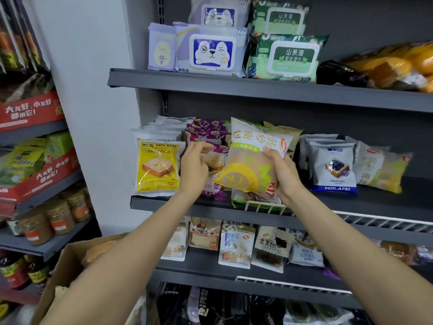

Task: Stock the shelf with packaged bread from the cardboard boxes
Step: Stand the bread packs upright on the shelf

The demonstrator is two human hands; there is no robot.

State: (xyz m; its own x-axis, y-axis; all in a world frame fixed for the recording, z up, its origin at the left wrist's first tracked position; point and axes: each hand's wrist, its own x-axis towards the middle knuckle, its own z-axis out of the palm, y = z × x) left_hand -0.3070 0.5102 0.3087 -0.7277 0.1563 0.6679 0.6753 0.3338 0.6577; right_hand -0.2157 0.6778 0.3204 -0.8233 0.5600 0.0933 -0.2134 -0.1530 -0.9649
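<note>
The middle shelf is packed along its left half: a yellow toast pack stands at the front edge, purple packs crowd beside it, and the upside-down bread bag gripped by the right hand fills the centre. Bare shelf shows only in front of the blue-trimmed pack and further right. The upper shelf leaves open height above the packs.

Single head-mounted wide-angle view. It faces forward and slightly downward at a grey shelf unit at close range. Both forearms enter from the bottom edge. A second rack occupies the left margin, with visible edge distortion.
</note>
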